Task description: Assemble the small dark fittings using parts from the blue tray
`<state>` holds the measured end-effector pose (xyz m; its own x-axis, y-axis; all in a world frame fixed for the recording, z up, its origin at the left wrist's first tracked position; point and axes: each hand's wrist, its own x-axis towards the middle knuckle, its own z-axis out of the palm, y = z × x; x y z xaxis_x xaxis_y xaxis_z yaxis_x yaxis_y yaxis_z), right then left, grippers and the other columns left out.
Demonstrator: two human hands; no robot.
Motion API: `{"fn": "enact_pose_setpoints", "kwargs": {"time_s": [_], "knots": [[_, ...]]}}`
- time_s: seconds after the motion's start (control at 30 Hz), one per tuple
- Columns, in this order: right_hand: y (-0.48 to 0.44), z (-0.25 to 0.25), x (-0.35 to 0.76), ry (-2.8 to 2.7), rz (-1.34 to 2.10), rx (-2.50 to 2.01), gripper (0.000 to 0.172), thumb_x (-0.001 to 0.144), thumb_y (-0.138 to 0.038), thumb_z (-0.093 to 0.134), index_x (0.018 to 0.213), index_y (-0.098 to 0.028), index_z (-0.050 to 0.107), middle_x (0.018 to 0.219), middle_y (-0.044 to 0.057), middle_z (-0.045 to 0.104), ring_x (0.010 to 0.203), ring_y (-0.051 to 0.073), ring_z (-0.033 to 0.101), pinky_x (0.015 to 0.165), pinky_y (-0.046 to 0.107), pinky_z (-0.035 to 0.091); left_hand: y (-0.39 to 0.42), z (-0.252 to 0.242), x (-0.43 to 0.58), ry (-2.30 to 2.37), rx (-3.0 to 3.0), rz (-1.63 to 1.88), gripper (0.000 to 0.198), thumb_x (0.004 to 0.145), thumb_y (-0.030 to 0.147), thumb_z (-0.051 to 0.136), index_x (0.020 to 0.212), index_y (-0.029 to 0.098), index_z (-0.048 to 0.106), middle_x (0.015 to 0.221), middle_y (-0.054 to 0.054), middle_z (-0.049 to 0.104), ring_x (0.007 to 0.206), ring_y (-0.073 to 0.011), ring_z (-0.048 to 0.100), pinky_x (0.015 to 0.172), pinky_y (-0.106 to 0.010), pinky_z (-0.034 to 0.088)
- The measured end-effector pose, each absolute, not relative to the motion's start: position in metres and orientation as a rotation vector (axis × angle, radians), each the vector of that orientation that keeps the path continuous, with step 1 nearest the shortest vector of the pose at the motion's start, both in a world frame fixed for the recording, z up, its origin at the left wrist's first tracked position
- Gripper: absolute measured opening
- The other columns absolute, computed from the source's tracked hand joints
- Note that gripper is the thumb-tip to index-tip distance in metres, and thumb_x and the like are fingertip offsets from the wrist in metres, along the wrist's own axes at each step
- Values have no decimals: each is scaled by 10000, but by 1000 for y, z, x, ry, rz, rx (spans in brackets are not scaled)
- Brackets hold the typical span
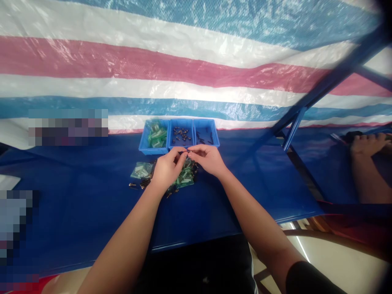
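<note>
My left hand (167,168) and my right hand (208,158) meet fingertip to fingertip above the blue table (92,204), both pinched on a small dark part (187,152) held between them. Under the hands lies a pile of small green bags (184,176) with little dark parts scattered beside it. Another green bag (141,170) rests just left of my left hand. Right behind the hands stand three blue bins: the left bin (143,143) holds green bags, the middle bin (181,136) small dark parts, the right bin (206,134) a few dark pieces.
A striped red, white and blue tarp (183,69) hangs behind the table. A blue metal frame bar (321,87) slants down at the right. Another person's hand (367,145) rests on the table at the far right. The table's front edge runs near my forearms.
</note>
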<state>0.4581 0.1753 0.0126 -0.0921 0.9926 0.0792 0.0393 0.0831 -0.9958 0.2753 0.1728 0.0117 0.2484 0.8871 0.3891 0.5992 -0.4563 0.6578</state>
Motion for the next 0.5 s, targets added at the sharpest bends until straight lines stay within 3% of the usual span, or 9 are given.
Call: {"fn": "enact_pose_setpoints", "kwargs": {"time_s": [0.2,0.5], "knots": [[172,20,457,-1377,1181,-1163,310,762,-399,782,978,-176,779,909,72,776,788,178,707,768,326,585,174,9,274,1326,2161,1067,245,969,377,546,1119,219,657,626,56,548,530,-93,487,577,-208,386],[171,20,454,-1335,1166,-1122,355,736,-449,805,970,-187,757,914,66,775,824,189,717,770,333,596,174,10,274,1313,2170,1103,268,979,419,537,1055,222,702,685,21,637,575,-107,554,614,-214,430]]}}
